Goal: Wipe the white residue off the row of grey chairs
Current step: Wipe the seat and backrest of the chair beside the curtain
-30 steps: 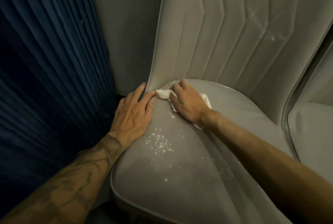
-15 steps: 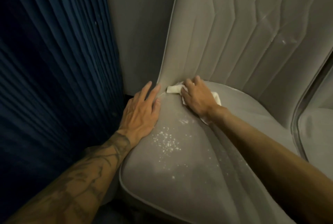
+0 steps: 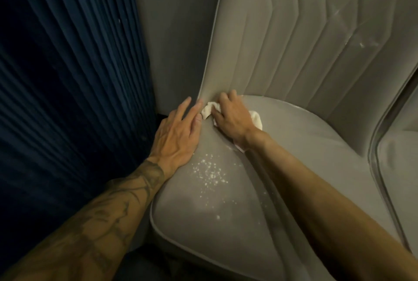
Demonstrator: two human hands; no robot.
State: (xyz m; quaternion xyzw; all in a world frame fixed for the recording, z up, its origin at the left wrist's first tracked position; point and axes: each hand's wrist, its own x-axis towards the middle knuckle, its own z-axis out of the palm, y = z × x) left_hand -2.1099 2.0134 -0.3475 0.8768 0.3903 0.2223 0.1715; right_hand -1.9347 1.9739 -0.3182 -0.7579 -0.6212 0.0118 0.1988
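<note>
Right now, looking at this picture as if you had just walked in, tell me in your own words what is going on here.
A person is cleaning a grey chair. The right hand holds a white cloth against the seat's back left corner, where it meets the backrest. The left hand rests flat on the seat's left edge. White specks in front of the hands are not yet wiped. A blue curtain hangs to the left.

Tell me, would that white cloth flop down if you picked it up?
Probably floppy: the white cloth is bunched into soft folds under the right hand. It likely weighs little, since it looks thin and crumpled. If pushed, it should drag along the grey seat rather than roll, because it has no firm round shape.
</note>
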